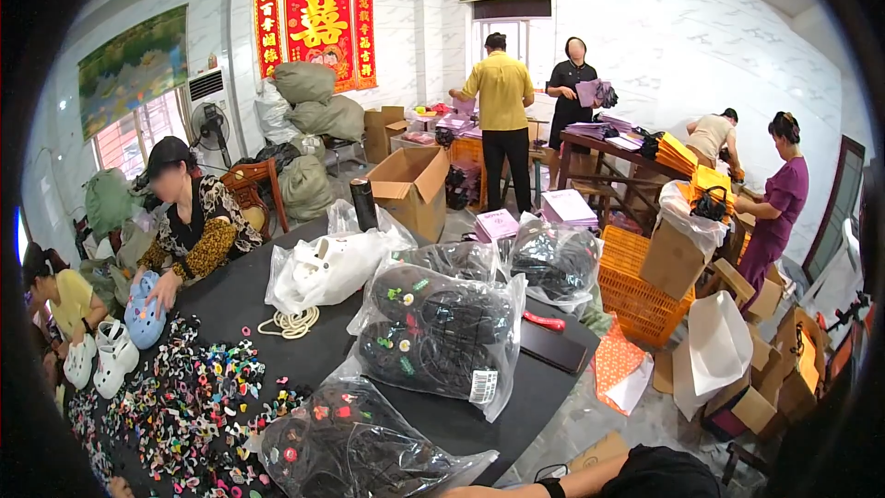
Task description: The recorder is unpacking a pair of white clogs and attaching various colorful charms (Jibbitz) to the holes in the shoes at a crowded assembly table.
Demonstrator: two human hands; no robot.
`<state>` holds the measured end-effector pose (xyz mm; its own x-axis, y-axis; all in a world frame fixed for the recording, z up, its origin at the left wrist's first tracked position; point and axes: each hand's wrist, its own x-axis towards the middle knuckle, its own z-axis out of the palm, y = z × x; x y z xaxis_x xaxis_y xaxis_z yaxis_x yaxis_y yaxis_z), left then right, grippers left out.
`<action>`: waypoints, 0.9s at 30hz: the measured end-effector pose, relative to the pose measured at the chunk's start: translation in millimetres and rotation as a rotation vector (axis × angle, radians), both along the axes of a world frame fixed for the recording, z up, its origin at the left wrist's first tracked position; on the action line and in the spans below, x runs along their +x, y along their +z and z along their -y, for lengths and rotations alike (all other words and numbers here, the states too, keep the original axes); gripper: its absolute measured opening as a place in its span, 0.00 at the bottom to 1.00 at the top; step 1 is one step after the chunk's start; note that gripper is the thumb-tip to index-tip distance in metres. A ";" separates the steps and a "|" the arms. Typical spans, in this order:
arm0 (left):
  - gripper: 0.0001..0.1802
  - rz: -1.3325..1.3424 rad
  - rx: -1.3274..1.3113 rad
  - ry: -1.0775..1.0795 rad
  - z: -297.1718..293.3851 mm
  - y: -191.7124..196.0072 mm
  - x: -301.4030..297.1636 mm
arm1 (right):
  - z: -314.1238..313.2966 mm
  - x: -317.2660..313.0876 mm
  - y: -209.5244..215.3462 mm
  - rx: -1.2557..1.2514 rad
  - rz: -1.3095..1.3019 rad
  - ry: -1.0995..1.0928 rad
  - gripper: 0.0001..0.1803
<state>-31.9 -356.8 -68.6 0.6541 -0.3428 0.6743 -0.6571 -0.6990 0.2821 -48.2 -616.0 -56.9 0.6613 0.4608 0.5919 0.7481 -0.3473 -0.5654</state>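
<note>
Only the edge of my right hand (466, 492) shows at the lower rim, beyond a black wristband (553, 489) and a black sleeve (666, 474). Its fingers are cut off, so its grip is hidden. Nearest to it lies a clear bag of black clogs (355, 447), dotted with coloured charms. Behind that sits a larger clear bag of black clogs (438, 337) with a white label. My left hand does not show. A small bit of skin (120, 487) appears at the lower left; whose it is I cannot tell. Loose colourful shoe charms (198, 397) cover the table's left part.
Across the black table (304, 350), a person in a black cap (207, 221) holds a blue clog (146, 312) beside white clogs (115, 358). A white bag (332, 267), red-handled tool (544, 321) and dark phone (553, 348) lie there. Orange crates (636, 290) and cartons stand right; several people work behind.
</note>
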 end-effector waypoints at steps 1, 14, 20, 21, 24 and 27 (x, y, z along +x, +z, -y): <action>0.19 0.034 -0.020 -0.006 -0.6 0.8 0.0 | -0.6 -3.0 0.0 -0.051 -0.072 -0.002 0.08; 0.06 0.290 -0.238 -0.102 -1.3 25.6 3.1 | -2.6 -12.8 -8.4 -0.376 -0.243 0.020 0.12; 0.07 0.330 -0.252 -0.080 2.5 43.6 -1.1 | -3.3 -13.3 -6.5 -0.456 -0.360 0.046 0.13; 0.07 0.332 -0.257 -0.090 3.4 47.0 0.4 | -5.3 -14.7 -2.3 -0.458 -0.358 0.035 0.13; 0.07 0.363 -0.243 -0.103 3.4 49.1 1.7 | -12.9 -6.4 16.0 -0.040 -0.283 0.083 0.16; 0.07 0.435 -0.107 -0.071 5.3 49.7 3.9 | -14.5 12.1 30.7 -0.029 -0.020 -0.119 0.23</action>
